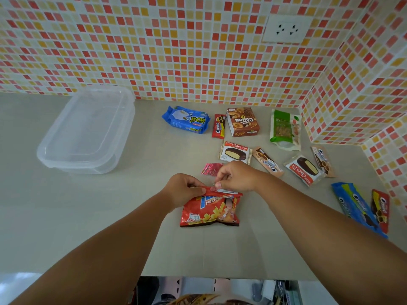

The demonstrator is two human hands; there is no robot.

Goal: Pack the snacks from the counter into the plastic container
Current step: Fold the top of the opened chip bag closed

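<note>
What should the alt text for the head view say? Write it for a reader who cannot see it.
Both hands, left hand and right hand, pinch the top edge of a red potato snack bag on a grey counter. Other snacks lie beyond it to the right; an empty clear plastic container sits to the left.

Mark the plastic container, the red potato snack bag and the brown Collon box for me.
plastic container (55, 137): head view, on its near-left rim.
red potato snack bag (209, 213): head view, on the printed front, below both hands.
brown Collon box (243, 121): head view, on its top face.
</note>
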